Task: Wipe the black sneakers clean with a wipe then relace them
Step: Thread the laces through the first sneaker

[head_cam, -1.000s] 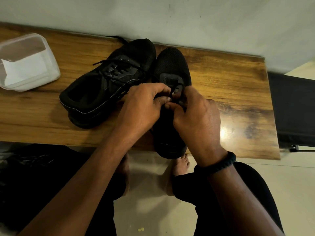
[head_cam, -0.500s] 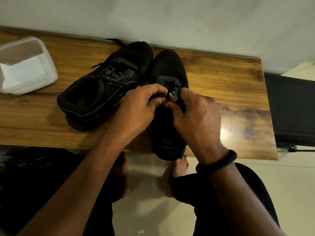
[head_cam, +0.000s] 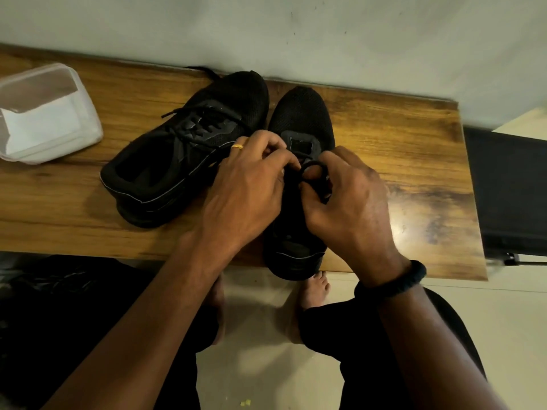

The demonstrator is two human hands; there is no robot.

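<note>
Head view, looking down.

Tabletop point(head_cam: 399, 137): brown wood, far edge against a pale wall point(head_cam: 266, 31).

Two black sneakers stand on it, side by side, toes toward the wall and nearly touching.
- Left sneaker point(head_cam: 189, 149): angled, heel pointing toward the near left. It is laced, with loose lace ends lying over the upper. No hand is on it.
- Right sneaker point(head_cam: 300, 113): lies straight, and its heel overhangs the near edge of the tabletop. The toe and the top of the tongue show; both hands cover the mid-part.

Lace point(head_cam: 313, 164): black, formed into a small loop above the right sneaker's tongue.

Right hand point(head_cam: 352, 199): fingers curled. Thumb and forefinger pinch the loop and hold it up. There is a dark band point(head_cam: 396, 284) on the wrist.

Left hand point(head_cam: 248, 184): fingers curled, tips closed on the lace just beside the loop. The exact pinch point is partly hidden by the knuckles. There is a gold ring point(head_cam: 237, 146) on one finger. The fingertips of the two hands nearly touch.

Far left of the tabletop: a translucent plastic box point(head_cam: 91, 125) with white wipes point(head_cam: 38, 125) inside, well apart from the sneakers.

Below the tabletop edge: a bare foot point(head_cam: 318, 291) on a light floor point(head_cam: 260, 365), and dark-clothed legs.

Right of the tabletop: a black object point(head_cam: 509, 187); I cannot tell what it is.
</note>
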